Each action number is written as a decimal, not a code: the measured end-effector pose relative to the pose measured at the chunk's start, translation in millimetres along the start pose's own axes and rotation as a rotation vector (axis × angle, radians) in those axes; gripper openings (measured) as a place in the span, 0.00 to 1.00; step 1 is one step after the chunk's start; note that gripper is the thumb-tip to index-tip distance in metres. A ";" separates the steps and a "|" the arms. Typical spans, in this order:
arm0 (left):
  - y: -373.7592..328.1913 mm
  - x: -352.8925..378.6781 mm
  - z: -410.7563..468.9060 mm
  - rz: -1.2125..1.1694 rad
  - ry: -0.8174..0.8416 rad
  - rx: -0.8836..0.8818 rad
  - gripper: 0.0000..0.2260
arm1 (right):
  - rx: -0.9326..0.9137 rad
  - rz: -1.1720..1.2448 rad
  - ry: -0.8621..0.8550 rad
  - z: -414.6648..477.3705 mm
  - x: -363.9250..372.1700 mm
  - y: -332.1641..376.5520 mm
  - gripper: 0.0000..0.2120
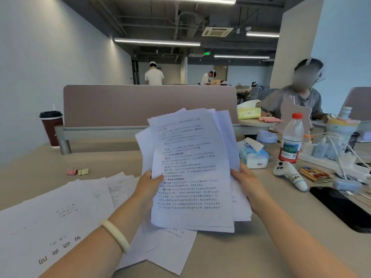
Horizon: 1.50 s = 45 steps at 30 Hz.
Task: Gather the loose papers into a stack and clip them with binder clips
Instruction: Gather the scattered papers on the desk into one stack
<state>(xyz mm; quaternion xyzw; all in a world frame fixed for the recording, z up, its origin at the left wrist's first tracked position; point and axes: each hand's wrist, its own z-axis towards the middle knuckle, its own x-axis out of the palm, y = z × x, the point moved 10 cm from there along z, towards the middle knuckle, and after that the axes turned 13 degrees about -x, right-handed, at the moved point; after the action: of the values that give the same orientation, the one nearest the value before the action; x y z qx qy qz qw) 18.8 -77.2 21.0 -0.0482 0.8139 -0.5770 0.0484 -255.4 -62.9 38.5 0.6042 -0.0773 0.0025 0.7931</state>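
I hold an uneven bundle of printed papers (190, 169) upright above the desk, its sheets fanned out at the top. My left hand (147, 187) grips the bundle's left edge, thumb on the front sheet. My right hand (246, 182) holds the right edge, fingers behind. More loose papers (60, 213) lie spread on the desk at the left and under the bundle (166, 251). Two binder clips, one pink (72, 171) and one yellow-green (83, 171), sit side by side on the desk at the far left.
A dark coffee cup (51, 128) stands at the back left by the grey divider (148, 105). To the right are a tissue pack (254, 155), a water bottle (291, 138), a white controller (290, 174), a black phone (341, 207) and cables. A person sits at the right.
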 end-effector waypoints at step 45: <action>-85.0 -2.5 -58.3 -0.120 0.021 0.387 0.17 | -0.151 0.033 0.117 -2.1 16.8 65.1 0.15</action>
<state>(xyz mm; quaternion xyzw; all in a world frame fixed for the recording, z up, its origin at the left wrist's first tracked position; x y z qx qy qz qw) 15.4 -50.5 120.4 -0.0801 0.6840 -0.7250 0.0138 -244.9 -44.8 102.4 0.5403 -0.0405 0.0449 0.8393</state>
